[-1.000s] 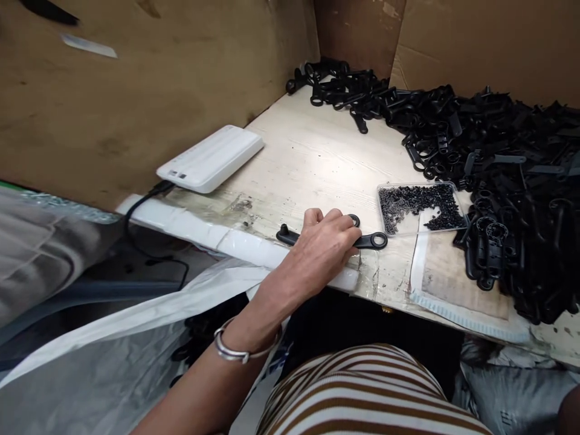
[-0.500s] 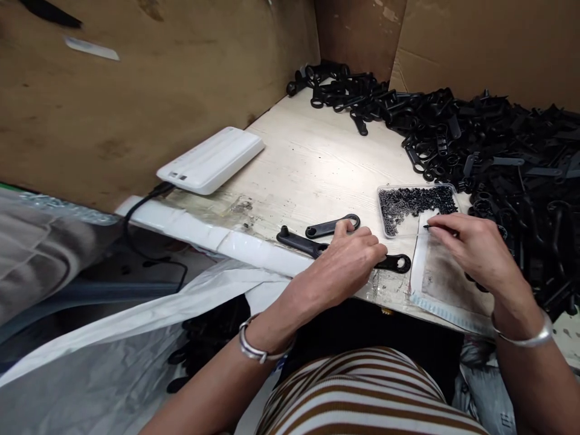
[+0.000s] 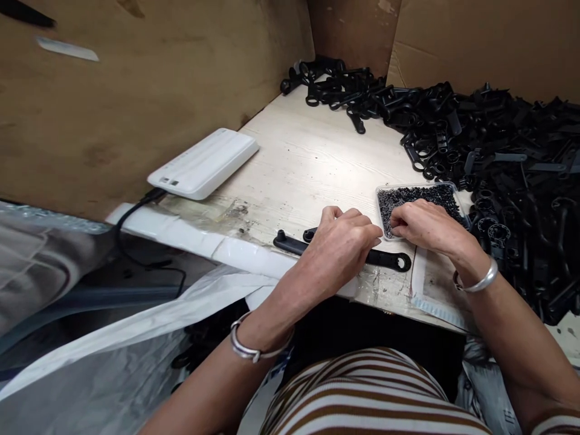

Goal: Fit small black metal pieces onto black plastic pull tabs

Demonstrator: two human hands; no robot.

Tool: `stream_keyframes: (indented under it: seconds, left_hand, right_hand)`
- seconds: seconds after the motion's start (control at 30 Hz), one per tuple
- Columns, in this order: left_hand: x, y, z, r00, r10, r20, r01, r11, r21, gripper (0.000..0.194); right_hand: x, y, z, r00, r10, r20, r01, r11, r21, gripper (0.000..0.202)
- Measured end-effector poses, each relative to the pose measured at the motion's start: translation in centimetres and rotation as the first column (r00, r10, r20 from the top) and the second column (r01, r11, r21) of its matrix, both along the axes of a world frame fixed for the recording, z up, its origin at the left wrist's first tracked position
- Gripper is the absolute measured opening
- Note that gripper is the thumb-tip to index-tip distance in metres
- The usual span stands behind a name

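My left hand (image 3: 342,244) is curled over black plastic arms near the table's front edge. Its fingers are closed, and whatever they hold is hidden. Under it lies a long black arm (image 3: 388,260) with a ring at its right end. A second black arm (image 3: 290,243) with a raised stub shows on the left, and the tip of another (image 3: 309,234) peeks out behind my hand. My right hand (image 3: 430,226) is above a shallow clear box (image 3: 379,211) of tiny dark parts (image 3: 405,194). Its fingertips are pinched together; I cannot make out what is between them.
A large heap of black plastic parts (image 3: 489,139) covers the back and right of the table (image 3: 312,163). A white device (image 3: 203,163) with a black cable (image 3: 124,220) sits at the left. Cardboard walls (image 3: 158,78) rise behind.
My right hand has moved left, from the box's front right to above the box; the small black piece in its fingers no longer shows. My left hand has shifted slightly, covering more of the rear arm.
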State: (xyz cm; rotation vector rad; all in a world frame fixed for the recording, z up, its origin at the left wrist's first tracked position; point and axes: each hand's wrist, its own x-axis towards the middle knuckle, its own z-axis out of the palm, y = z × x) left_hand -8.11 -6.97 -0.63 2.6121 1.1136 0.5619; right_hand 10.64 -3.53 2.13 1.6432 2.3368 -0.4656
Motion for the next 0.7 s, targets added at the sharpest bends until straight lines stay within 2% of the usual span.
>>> stream_keyframes:
  seconds: [0.27, 0.43, 0.53, 0.63, 0.7]
  left_hand:
    - [0.6, -0.1, -0.6, 0.998, 0.063, -0.014, -0.063, 0.998, 0.015, 0.022]
    - [0.8, -0.2, -0.8, 0.990, 0.109, 0.091, -0.117, 0.989, 0.094, 0.018]
    - [1.4, -0.2, -0.9, 0.969, 0.102, 0.225, -0.140, 0.978, 0.156, 0.017]
    - [2.4, -0.2, -0.9, 0.946, 0.057, 0.319, -0.119, 0.977, 0.178, 0.020]
    - [3.0, -0.1, -0.9, 0.931, 0.045, 0.362, -0.121, 0.974, 0.192, 0.020]
  right_hand:
    - [0.4, -0.3, -0.4, 1.000, 0.015, -0.025, -0.015, 1.000, 0.021, 0.018]
    - [1.3, -0.7, 0.0, 0.975, -0.002, -0.221, 0.026, 0.994, 0.105, 0.018]
    - [1.9, -1.1, 0.5, 0.904, -0.042, -0.426, 0.077, 0.995, 0.065, 0.018]
    - [2.3, -1.6, 0.6, 0.764, -0.158, -0.626, 0.113, 0.987, -0.111, 0.022]
    - [2.6, -1.8, 0.5, 0.645, -0.272, -0.714, 0.117, 0.959, -0.260, 0.023]
